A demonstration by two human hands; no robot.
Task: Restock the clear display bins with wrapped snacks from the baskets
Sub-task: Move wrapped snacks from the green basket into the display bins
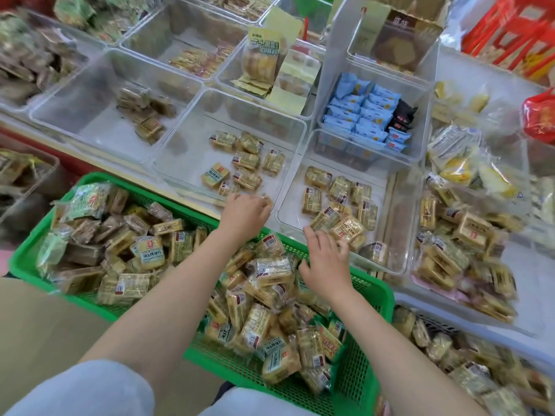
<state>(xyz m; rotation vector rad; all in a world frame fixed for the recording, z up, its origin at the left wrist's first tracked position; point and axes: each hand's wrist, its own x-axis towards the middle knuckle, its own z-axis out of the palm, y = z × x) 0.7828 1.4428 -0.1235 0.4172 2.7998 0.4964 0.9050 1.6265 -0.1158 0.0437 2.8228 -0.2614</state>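
Those wrapped snacks [186,265] look light and a bit slippery to me: small squarish blocks sealed in crinkly clear film, tan and yellow inside, with printed labels and barcode stickers. I'd guess the cake inside crushes if squeezed hard, so the flat faces or the crimped film ends seem the safest places to pinch, a few at a time. Most of them are heaped in the green basket [365,298] right in front of the person, and a thinner scatter already lies on the floors of two clear bins on the display surface. The left hand [244,212] is at the near wall of the middle clear bin [180,139], fingers curled; a bit of wrapper seems to peek out at its fingertips, but I cannot tell for certain whether its grip holds a pack. The right hand [326,255] reaches over the near rim of the right clear bin [399,235], fingers spread and relaxed, just touching the nearest packs without clamping any. Both bins are far from full. Blue-wrapped packs [357,115] fill a raised bin behind.
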